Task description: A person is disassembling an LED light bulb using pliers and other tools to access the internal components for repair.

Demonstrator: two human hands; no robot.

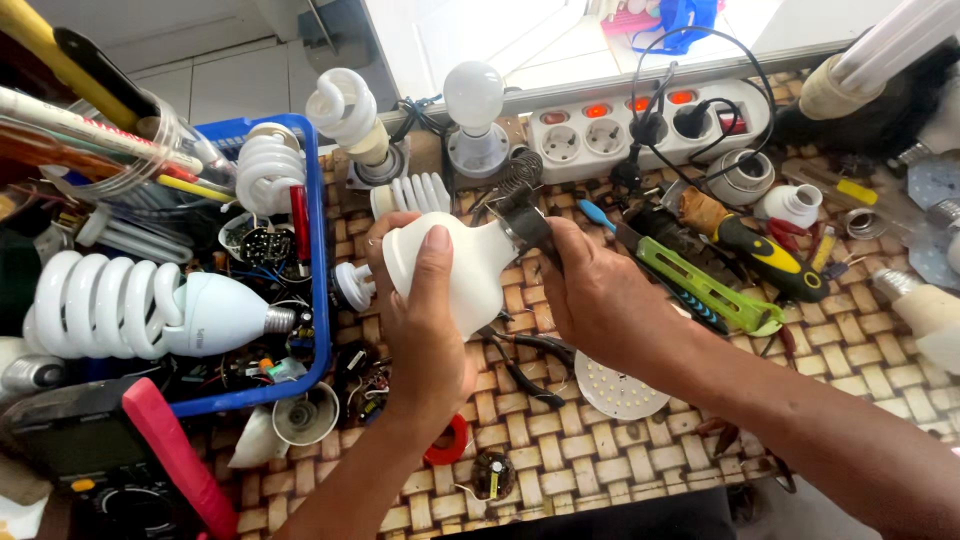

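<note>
My left hand (425, 320) wraps around the white housing of a bulb (460, 272), thumb laid flat along its near side and fingers curled behind it, holding it above the middle of the woven mat (560, 440). My right hand (600, 300) closes on the bulb's metal base end (527, 228), which points toward the far right; I cannot tell whether a tool sits in that grip or only my fingers. Just below my hands a pair of pliers (525, 365) lies on the mat, with a round white LED disc (620, 390) near my right wrist. To the left, a blue basket (318, 260) holds spiral lamps, among them a large one (150, 305) lying on its side. At the far edge a white power strip (640, 125) runs along the sill, with a round bulb (474, 100) standing in a socket beside it. To the right lies a green-handled tool (705, 290) next to a yellow-and-black screwdriver (765, 255).
</note>
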